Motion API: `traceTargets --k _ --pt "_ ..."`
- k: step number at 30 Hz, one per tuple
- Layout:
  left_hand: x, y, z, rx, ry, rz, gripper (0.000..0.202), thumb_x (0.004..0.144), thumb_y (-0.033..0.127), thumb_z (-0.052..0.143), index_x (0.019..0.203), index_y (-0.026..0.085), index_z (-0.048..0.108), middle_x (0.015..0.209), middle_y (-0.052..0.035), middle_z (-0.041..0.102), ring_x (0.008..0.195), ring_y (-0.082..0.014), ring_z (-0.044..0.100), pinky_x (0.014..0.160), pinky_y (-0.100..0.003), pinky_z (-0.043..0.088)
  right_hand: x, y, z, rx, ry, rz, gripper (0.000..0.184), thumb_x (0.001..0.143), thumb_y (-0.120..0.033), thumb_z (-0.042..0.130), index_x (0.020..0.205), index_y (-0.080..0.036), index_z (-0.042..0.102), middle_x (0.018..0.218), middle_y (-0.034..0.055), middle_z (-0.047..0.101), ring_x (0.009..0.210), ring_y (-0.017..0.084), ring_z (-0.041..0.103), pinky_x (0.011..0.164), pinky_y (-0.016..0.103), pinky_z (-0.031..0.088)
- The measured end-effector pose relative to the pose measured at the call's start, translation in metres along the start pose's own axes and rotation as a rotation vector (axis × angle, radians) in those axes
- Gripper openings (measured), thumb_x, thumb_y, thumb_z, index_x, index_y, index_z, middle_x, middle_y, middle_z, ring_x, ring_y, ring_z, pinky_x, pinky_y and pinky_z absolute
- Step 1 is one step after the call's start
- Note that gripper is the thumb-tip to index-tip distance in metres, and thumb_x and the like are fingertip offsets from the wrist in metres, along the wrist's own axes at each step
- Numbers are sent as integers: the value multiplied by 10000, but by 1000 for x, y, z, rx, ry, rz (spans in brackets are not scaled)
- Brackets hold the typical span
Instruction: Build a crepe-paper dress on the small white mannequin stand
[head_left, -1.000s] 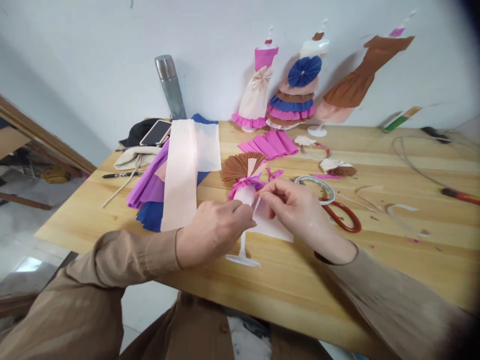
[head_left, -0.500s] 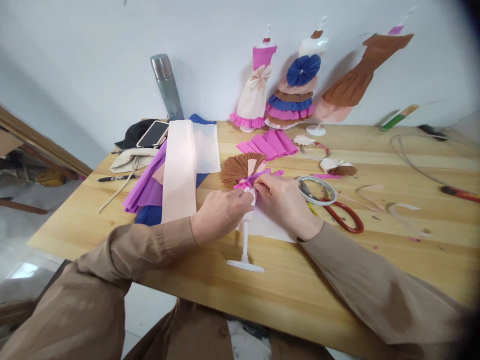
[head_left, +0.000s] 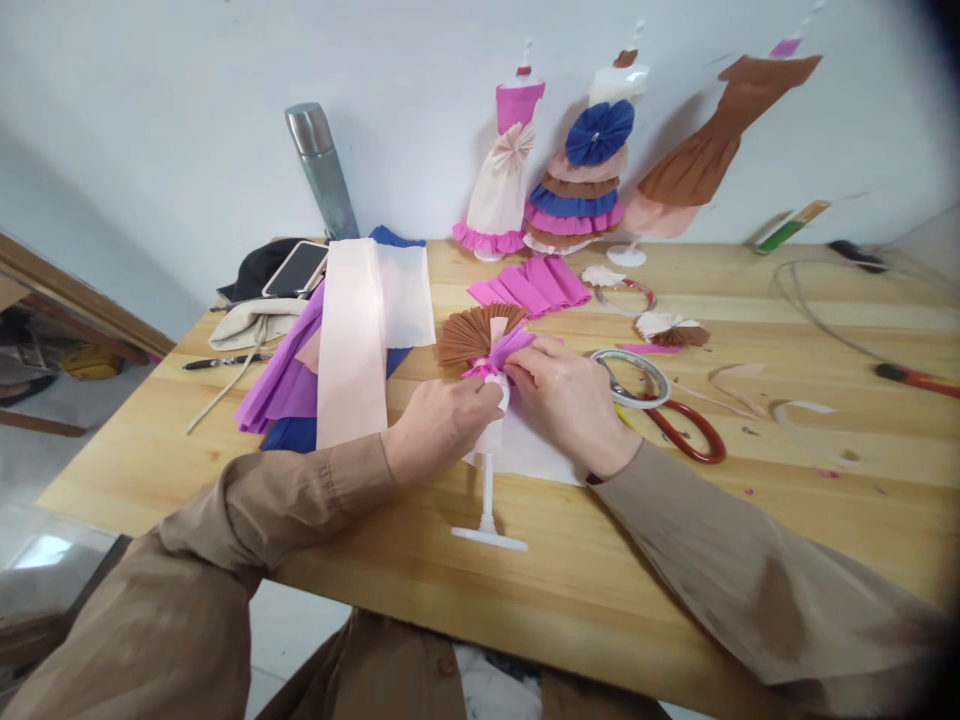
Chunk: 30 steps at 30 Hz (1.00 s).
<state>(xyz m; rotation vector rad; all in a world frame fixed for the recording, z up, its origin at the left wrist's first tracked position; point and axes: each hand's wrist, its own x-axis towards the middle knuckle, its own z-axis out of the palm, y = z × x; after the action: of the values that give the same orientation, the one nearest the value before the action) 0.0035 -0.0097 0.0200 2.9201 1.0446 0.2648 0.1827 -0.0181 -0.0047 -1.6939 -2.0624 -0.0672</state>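
Two brown sleeves (head_left: 292, 490) are stretched over the wooden table (head_left: 585, 580) from either side toward a small mannequin (head_left: 488, 490), whose round base (head_left: 489, 540) is turned to the table's near edge. The mannequin is held between the hands; whether it is resting on the table cannot be told. On its left side the left hand (head_left: 446, 420) is placed knuckles up, wrist nearly straight, fingers curled closed against the white body. From its right side the right hand (head_left: 574, 405) is angled inward, back upward, and a pink paper strip (head_left: 516, 345) is pinched between the gathered fingertips, though how firmly cannot be seen. A pale sheet (head_left: 551, 455) is spread beneath the right hand. Right of the mannequin, a tape roll (head_left: 665, 383) is laid across red-handled scissors (head_left: 718, 437); to its left, pale paper (head_left: 349, 350) is piled over purple paper (head_left: 277, 370). Just beyond its body a brown pleated fan (head_left: 465, 335) is set, with pink pleated paper (head_left: 531, 288) placed farther off. Farthest from it, three dressed mannequins (head_left: 574, 205) and a flask (head_left: 324, 175) are stood near the wall.
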Motion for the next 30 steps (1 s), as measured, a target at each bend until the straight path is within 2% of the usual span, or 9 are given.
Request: traceTargets --k 7,12,23,30 --pt "1 -2 4 80 -13 19 276 999 278 385 867 151 591 787 -67 642 639 -172 600 499 -248 372 2 -1 2 -96 -1 34 292 953 -257 483 864 -174 748 966 73 718 740 175 612 554 309 278" --pt "1 -4 8 112 -16 19 239 983 249 411 882 151 604 783 -68 651 631 -170 607 492 -244 379 2 0 6 -111 -17 37 275 949 -272 502 873 -182 750 989 63 724 734 167 606 549 310 263" --pt "-2 -3 11 152 21 26 194 957 191 423 875 137 591 788 -84 665 628 -181 633 464 -253 360 3 -4 6 -98 -32 46 269 936 -238 494 891 -157 746 991 103 719 772 196 621 603 310 336" --pt "-3 -3 13 153 -6 14 186 959 179 416 916 137 592 813 -84 661 638 -187 636 469 -256 380 4 0 9 -59 39 32 197 916 -252 538 890 -159 710 968 96 704 745 195 598 592 307 338"
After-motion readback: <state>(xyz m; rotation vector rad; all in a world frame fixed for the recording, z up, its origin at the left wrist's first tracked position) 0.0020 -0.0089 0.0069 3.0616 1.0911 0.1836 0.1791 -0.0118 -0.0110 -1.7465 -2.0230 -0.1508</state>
